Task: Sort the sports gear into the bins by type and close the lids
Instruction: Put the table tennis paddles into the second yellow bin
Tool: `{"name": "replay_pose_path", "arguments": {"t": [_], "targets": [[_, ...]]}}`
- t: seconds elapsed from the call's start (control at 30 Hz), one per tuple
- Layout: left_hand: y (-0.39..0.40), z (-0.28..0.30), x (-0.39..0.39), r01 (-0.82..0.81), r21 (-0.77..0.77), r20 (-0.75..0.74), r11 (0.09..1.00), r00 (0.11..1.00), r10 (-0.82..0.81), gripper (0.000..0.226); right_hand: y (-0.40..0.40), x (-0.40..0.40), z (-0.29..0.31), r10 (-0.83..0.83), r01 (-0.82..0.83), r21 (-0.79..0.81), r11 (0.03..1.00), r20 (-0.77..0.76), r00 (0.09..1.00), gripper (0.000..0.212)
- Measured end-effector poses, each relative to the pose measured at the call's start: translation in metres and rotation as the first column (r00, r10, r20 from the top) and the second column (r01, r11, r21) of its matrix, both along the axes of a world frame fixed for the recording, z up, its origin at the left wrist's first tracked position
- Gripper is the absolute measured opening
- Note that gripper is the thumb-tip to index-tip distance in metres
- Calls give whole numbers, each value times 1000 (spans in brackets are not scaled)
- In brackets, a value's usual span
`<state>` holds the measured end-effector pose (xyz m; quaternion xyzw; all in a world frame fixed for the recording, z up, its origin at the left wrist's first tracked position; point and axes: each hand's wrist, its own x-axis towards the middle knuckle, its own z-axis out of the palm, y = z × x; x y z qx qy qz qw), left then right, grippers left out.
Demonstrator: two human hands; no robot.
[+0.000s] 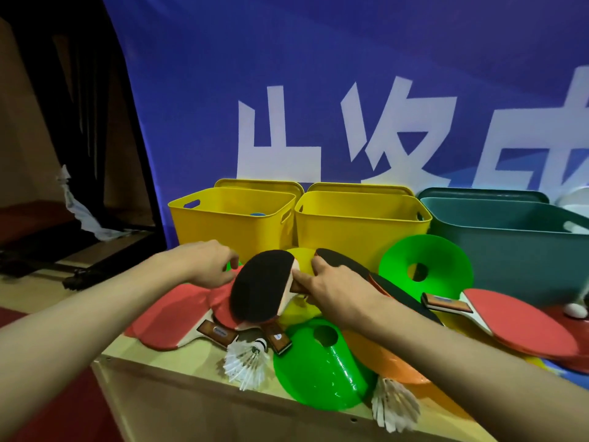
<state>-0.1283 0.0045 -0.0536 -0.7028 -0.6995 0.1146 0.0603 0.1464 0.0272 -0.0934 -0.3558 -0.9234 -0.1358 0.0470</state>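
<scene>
My right hand (338,291) grips the handle of a black-faced table tennis paddle (259,285), which is tilted up over the pile. My left hand (208,264) hovers just left of it with curled fingers, above red paddles (172,317). Another red paddle (516,320) lies at the right. Green cones (318,368) (427,269), a yellow cone (302,260) and an orange cone (392,365) are mixed in. Two white shuttlecocks (245,362) (395,406) lie near the front edge. Behind stand two yellow bins (232,224) (360,231) and a teal bin (510,250), all without lids on.
The gear sits on a wooden table (197,400) whose front-left corner is near me. Lids lean behind the bins against a blue banner (318,90). Something blue lies in the left yellow bin. A white ball (575,311) rests at the far right.
</scene>
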Motion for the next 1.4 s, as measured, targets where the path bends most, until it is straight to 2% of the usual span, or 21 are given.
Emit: {"name": "replay_pose_path", "arguments": {"t": [0.13,0.27,0.43,0.53,0.67,0.77,0.87,1.0,1.1,1.17,1.27,1.4], "targets": [[5,-4,-6,-18,-15,-5,1000,1000,18,38,-3,0,35,45,-45,2,999,-86,995,63],[11,-10,-12,-17,21,20,1000,1000,17,41,12,27,75,47,-45,14,999,-266,963,44],[26,-4,-5,37,81,18,996,999,-39,42,72,74,120,-84,99,5,995,-476,876,32],[42,0,6,65,72,24,995,997,-66,40,119,91,126,-188,183,-64,981,-540,820,30],[58,-1,15,126,48,51,991,990,-129,36,181,98,116,-323,249,-209,946,-509,798,28],[63,-8,15,199,-27,87,980,977,-196,35,221,93,104,-381,289,-273,918,-395,836,26],[66,-20,11,231,-88,87,969,971,-223,37,249,80,83,-359,293,-266,918,-248,900,30],[75,-33,-2,157,-117,53,981,987,-152,43,265,72,68,-306,250,-395,884,-82,949,32],[84,-42,-16,25,-160,-29,987,999,-30,47,266,75,73,-402,356,-494,793,14,916,43],[87,-50,-24,-49,-168,-51,984,998,41,50,261,78,76,-440,393,-447,804,-3,898,50],[89,-55,-23,-85,-178,-40,980,996,79,50,248,80,82,-376,316,-321,893,-146,915,33],[85,-47,-22,-83,-178,94,981,990,101,52,220,79,84,-276,217,-197,956,-360,891,29]]}}
